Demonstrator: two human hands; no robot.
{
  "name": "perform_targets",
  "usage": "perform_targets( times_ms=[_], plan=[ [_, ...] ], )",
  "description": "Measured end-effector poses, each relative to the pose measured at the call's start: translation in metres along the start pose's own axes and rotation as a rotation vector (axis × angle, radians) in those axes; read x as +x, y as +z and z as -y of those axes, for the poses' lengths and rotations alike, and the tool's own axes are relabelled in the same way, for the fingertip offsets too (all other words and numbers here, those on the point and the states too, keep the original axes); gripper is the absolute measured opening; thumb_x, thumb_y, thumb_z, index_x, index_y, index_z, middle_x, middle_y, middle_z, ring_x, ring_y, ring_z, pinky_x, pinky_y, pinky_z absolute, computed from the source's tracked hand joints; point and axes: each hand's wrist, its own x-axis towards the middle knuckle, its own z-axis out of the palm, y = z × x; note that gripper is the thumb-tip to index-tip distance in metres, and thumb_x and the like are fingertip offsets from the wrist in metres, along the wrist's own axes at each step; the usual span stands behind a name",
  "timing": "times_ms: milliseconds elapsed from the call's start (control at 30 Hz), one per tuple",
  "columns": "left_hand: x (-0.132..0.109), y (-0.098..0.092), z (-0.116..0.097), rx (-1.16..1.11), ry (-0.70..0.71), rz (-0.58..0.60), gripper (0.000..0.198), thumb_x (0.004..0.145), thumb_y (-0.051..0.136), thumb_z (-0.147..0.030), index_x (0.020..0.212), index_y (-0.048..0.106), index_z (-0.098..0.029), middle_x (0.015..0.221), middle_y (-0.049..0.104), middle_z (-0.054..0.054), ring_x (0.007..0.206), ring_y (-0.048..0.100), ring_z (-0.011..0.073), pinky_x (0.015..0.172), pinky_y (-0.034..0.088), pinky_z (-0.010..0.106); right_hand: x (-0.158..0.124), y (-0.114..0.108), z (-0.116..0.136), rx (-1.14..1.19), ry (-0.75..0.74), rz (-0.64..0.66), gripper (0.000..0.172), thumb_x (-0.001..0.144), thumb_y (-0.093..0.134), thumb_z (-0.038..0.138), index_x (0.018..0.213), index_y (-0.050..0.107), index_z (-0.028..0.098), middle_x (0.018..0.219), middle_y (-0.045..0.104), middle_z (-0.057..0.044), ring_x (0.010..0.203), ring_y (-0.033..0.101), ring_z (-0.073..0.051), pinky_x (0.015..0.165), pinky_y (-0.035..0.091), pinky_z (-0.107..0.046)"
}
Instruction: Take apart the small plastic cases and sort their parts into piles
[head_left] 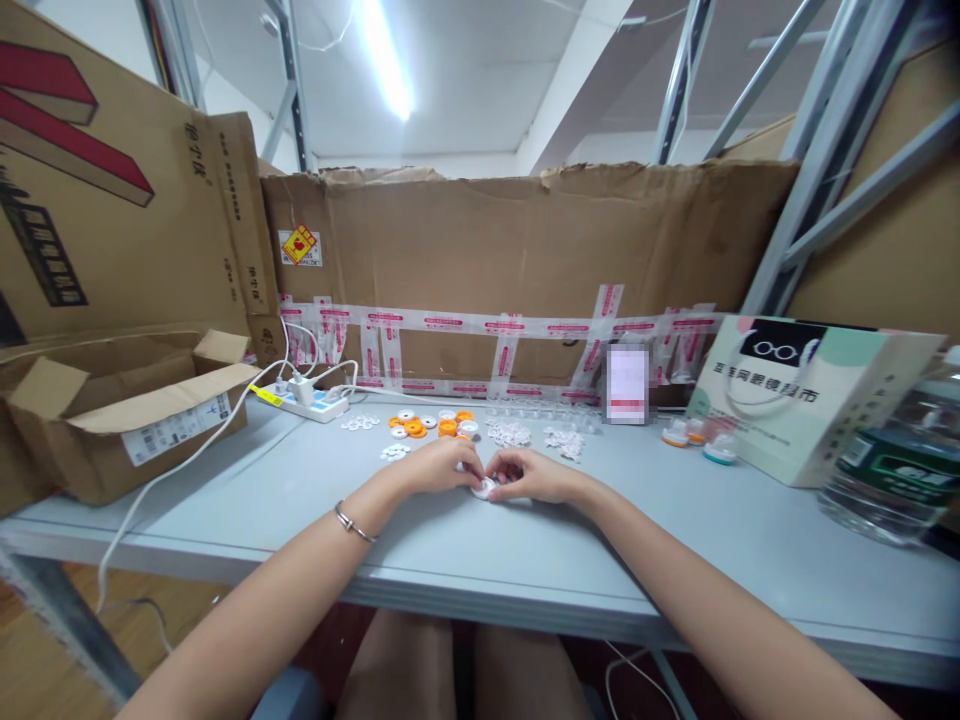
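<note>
My left hand (441,466) and my right hand (534,477) meet at the middle of the grey table (247,500). Both pinch one small white round part (484,488) that rests on the tabletop between the fingertips. A thin bracelet (352,522) circles my left wrist. Just behind the hands lie orange and white rings (431,425) and heaps of small white pieces (510,434), with more white pieces (564,442) to their right.
An open cardboard box (127,410) sits at the left. A white power strip (307,400) with cables lies behind it. Taped cardboard (525,250) walls the back. A paper bag (802,395), a plastic bottle (896,465) and small coloured caps (701,440) stand at the right.
</note>
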Motion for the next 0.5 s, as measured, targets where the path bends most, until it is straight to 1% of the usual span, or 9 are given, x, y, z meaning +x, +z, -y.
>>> perform_targets(
  times_ms=[133, 333, 500],
  plan=[
    [0.0014, 0.0001, -0.0001, -0.008, -0.025, 0.022, 0.008, 0.074, 0.062, -0.015, 0.080, 0.067, -0.015, 0.077, 0.062, 0.003, 0.072, 0.056, 0.0123, 0.065, 0.040, 0.020, 0.0009, -0.0007, 0.0004, -0.009, -0.008, 0.008, 0.040, 0.062, 0.068, 0.047, 0.088, 0.063, 0.017, 0.066, 0.048, 0.003, 0.058, 0.039, -0.009, 0.051, 0.030, -0.021],
    [0.0034, -0.0010, -0.0058, -0.013, -0.090, 0.059, 0.004, 0.073, 0.061, -0.012, 0.076, 0.062, -0.013, 0.075, 0.060, 0.002, 0.069, 0.054, 0.0121, 0.058, 0.038, 0.019, 0.0016, -0.0009, -0.0017, -0.007, -0.017, 0.014, 0.039, 0.062, 0.068, 0.046, 0.086, 0.063, 0.017, 0.065, 0.047, 0.003, 0.056, 0.038, -0.008, 0.049, 0.028, -0.020],
    [0.0005, -0.0017, -0.0050, -0.069, -0.106, 0.050, 0.006, 0.074, 0.060, -0.018, 0.078, 0.058, -0.014, 0.073, 0.059, 0.001, 0.066, 0.053, 0.0117, 0.057, 0.038, 0.020, 0.0016, -0.0008, -0.0047, 0.009, -0.023, 0.013, 0.038, 0.062, 0.068, 0.046, 0.087, 0.063, 0.018, 0.065, 0.047, 0.004, 0.058, 0.040, -0.009, 0.052, 0.030, -0.021]
  ],
)
